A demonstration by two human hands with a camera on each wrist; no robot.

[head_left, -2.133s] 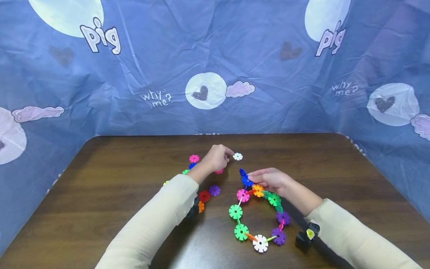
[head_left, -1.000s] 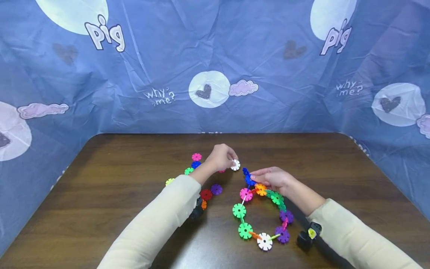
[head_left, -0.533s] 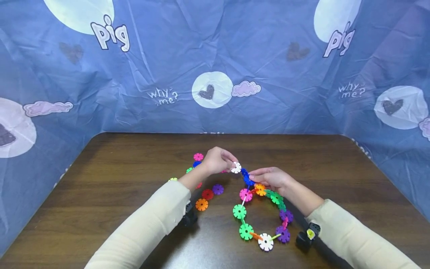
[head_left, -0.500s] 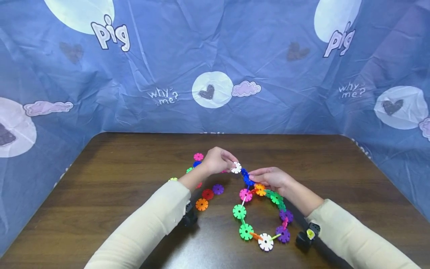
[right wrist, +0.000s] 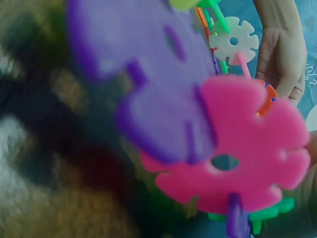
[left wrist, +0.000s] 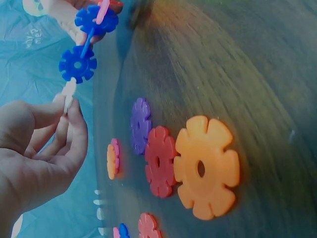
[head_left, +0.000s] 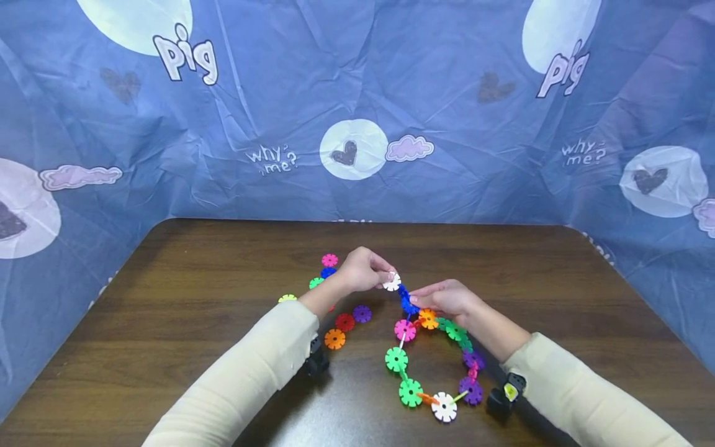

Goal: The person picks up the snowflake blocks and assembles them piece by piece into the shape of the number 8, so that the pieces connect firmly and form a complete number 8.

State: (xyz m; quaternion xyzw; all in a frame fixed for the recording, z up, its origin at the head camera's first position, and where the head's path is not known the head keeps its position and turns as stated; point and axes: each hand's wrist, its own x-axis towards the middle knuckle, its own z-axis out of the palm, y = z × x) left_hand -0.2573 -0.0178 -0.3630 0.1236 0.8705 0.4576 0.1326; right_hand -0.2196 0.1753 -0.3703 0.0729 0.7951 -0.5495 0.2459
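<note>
Between the thumb and fingers of my left hand (head_left: 360, 272) is a white notched snowflake disc (head_left: 393, 282). In the left wrist view its white edge (left wrist: 70, 88) meets the rim of a blue disc (left wrist: 78, 64). My right hand (head_left: 451, 299) pinches another blue disc (head_left: 409, 306), which is joined to the first. These blue discs rise from the far side of a ring of linked discs, with pink (head_left: 404, 330), green (head_left: 396, 359), white (head_left: 444, 407), purple (head_left: 471, 392) and orange (head_left: 428, 318) ones. A pink disc (right wrist: 257, 148) of the ring looms in the right wrist view.
Loose discs lie left of the ring: purple (head_left: 362, 314), red (head_left: 345, 322) and orange (head_left: 335, 339). Farther off are pink (head_left: 329, 260), blue (head_left: 328, 272), green (head_left: 316, 283) and yellow (head_left: 287, 298) ones, some partly behind the left arm. A patterned blue cloth (head_left: 447, 174) hangs behind the wooden table (head_left: 223, 261).
My left hand has picked the white disc off the table and brought it nearer, up against the blue discs. My right hand keeps its hold and has shifted slightly left.
</note>
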